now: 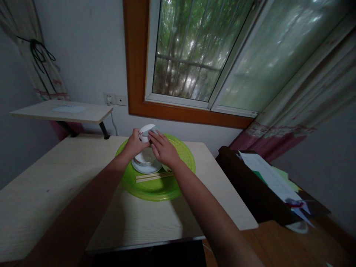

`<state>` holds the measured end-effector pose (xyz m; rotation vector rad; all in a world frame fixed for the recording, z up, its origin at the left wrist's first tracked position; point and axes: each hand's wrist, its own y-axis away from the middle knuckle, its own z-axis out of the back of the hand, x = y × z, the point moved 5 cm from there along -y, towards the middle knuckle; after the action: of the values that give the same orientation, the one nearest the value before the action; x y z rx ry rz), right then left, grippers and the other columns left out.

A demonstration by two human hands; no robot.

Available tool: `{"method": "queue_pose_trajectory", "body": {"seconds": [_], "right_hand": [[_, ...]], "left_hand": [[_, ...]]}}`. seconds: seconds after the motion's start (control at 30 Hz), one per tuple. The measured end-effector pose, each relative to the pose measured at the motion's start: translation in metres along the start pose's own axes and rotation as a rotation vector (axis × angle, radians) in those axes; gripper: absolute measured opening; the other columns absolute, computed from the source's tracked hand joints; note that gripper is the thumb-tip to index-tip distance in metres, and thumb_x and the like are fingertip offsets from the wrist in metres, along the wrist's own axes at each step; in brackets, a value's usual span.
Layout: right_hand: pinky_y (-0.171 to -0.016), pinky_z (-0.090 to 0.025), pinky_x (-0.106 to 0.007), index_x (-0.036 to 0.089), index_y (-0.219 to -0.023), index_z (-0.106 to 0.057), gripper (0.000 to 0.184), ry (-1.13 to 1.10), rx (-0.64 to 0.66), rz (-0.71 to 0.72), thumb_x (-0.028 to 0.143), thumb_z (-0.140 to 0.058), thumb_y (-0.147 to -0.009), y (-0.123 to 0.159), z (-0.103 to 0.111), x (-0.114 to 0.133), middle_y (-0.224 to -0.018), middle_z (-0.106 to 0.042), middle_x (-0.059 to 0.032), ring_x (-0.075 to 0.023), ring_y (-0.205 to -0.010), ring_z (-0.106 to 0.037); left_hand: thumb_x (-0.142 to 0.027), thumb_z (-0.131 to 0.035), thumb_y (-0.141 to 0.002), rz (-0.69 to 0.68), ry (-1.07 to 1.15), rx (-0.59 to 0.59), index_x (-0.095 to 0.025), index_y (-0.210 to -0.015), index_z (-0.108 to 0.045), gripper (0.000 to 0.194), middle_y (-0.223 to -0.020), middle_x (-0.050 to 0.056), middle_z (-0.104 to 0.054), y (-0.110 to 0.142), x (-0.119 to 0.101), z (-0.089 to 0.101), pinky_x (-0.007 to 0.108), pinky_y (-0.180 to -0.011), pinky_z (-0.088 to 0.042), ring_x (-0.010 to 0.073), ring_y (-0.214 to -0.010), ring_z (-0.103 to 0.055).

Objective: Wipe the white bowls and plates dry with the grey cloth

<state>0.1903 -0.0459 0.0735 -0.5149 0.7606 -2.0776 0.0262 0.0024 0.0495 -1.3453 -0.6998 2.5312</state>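
Observation:
My left hand (135, 144) grips a small white bowl (144, 138) with a pink flower pattern, tilted and raised above the tray. Pressed to the bowl's side by the fingers of my right hand (164, 149) is a grey cloth (154, 128). Below, on a round green tray (155, 195), another white bowl (145, 156) stands on a white plate (147, 169). Several light wooden chopsticks (151, 177) lie in front of the plate. Under my right wrist a further patterned dish (166, 168) shows only in part.
The tray rests on a pale wooden table (150, 222). A raised shelf (61, 110) with a sheet of paper stands at the back left. To the right, a dark piece of furniture (236, 178) carries papers (268, 178). Behind the table are a wall and a barred window (191, 52).

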Motion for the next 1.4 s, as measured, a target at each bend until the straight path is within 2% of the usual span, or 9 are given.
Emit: {"method": "queue_pose_trajectory", "body": {"seconds": [0.13, 0.27, 0.5, 0.6, 0.73, 0.93, 1.07, 1.23, 1.4], "right_hand": [[-0.123, -0.030, -0.048, 0.019, -0.152, -0.040, 0.049, -0.014, -0.097, -0.153, 0.026, -0.038, -0.103, 0.002, 0.002, -0.019, -0.158, -0.041, -0.0105, -0.0225, -0.147, -0.036], [-0.119, -0.036, -0.047, 0.021, -0.148, -0.047, 0.046, -0.042, -0.158, -0.272, 0.029, -0.036, -0.104, 0.006, 0.004, -0.033, -0.151, -0.050, -0.0113, -0.0220, -0.140, -0.045], [-0.123, -0.030, -0.050, 0.019, -0.145, -0.051, 0.045, 0.011, -0.072, -0.044, 0.023, -0.040, -0.101, 0.002, 0.005, -0.006, -0.152, -0.049, -0.0087, -0.0229, -0.147, -0.035], [-0.123, -0.031, -0.050, 0.020, -0.144, -0.052, 0.045, 0.016, -0.050, -0.013, 0.022, -0.042, -0.100, -0.001, 0.004, 0.000, -0.151, -0.051, -0.0074, -0.0228, -0.149, -0.033], [-0.122, -0.031, -0.050, 0.020, -0.144, -0.052, 0.045, -0.002, -0.149, -0.136, 0.023, -0.038, -0.101, 0.000, 0.008, -0.012, -0.149, -0.052, -0.0089, -0.0222, -0.142, -0.043], [-0.113, -0.042, -0.043, 0.017, -0.135, -0.060, 0.042, -0.169, -0.314, -0.410, 0.034, -0.039, -0.102, 0.013, 0.007, -0.050, -0.135, -0.063, -0.0131, -0.0226, -0.126, -0.057], [-0.114, -0.041, -0.042, 0.016, -0.133, -0.062, 0.047, -0.361, -0.255, -0.525, 0.043, -0.039, -0.102, 0.019, -0.006, -0.066, -0.136, -0.063, -0.0135, -0.0220, -0.128, -0.057], [-0.114, -0.040, -0.041, 0.021, -0.140, -0.054, 0.054, -0.569, -0.168, -0.534, 0.052, -0.054, -0.096, 0.019, -0.016, -0.062, -0.144, -0.058, -0.0094, -0.0212, -0.132, -0.055], [-0.106, -0.047, -0.043, 0.020, -0.139, -0.053, 0.067, -0.618, -0.182, -0.599, 0.051, -0.073, -0.083, 0.019, -0.017, -0.058, -0.139, -0.061, -0.0111, -0.0254, -0.123, -0.060]], "left_hand": [[-0.047, -0.077, -0.066, -0.008, -0.043, 0.034, -0.021, -0.112, -0.041, 0.064, -0.106, 0.009, -0.065, 0.002, -0.003, -0.003, 0.033, -0.077, -0.051, 0.0239, -0.093, -0.066], [-0.049, -0.077, -0.065, -0.051, -0.089, 0.071, -0.020, -0.115, -0.043, 0.066, -0.106, 0.010, -0.066, 0.004, -0.006, -0.005, 0.034, -0.077, -0.051, 0.0252, -0.093, -0.066], [-0.042, -0.073, -0.068, -0.131, -0.133, 0.139, -0.021, -0.116, -0.045, 0.058, -0.101, 0.008, -0.066, 0.006, -0.008, -0.008, 0.034, -0.075, -0.050, 0.0254, -0.089, -0.067], [-0.038, -0.071, -0.069, -0.165, -0.187, 0.173, -0.020, -0.115, -0.047, 0.055, -0.099, 0.009, -0.066, 0.007, -0.010, -0.010, 0.035, -0.074, -0.049, 0.0264, -0.088, -0.067], [-0.041, -0.074, -0.067, -0.183, -0.200, 0.170, -0.021, -0.117, -0.048, 0.060, -0.103, 0.010, -0.066, 0.007, -0.011, -0.012, 0.036, -0.078, -0.050, 0.0280, -0.093, -0.067], [-0.051, -0.077, -0.066, -0.159, -0.171, 0.097, -0.021, -0.119, -0.046, 0.069, -0.108, 0.010, -0.065, 0.008, -0.009, -0.008, 0.037, -0.081, -0.051, 0.0278, -0.096, -0.065], [-0.052, -0.078, -0.064, -0.093, -0.091, 0.014, -0.020, -0.119, -0.042, 0.073, -0.111, 0.010, -0.062, 0.007, -0.008, -0.001, 0.036, -0.082, -0.052, 0.0254, -0.097, -0.065], [-0.049, -0.079, -0.064, 0.015, 0.048, -0.070, -0.021, -0.120, -0.039, 0.074, -0.115, 0.011, -0.060, 0.004, 0.001, 0.006, 0.036, -0.081, -0.054, 0.0243, -0.100, -0.065], [-0.046, -0.079, -0.065, 0.015, 0.182, -0.033, -0.021, -0.123, -0.039, 0.075, -0.119, 0.013, -0.059, 0.000, 0.013, -0.001, 0.038, -0.086, -0.054, 0.0240, -0.102, -0.065]]}}
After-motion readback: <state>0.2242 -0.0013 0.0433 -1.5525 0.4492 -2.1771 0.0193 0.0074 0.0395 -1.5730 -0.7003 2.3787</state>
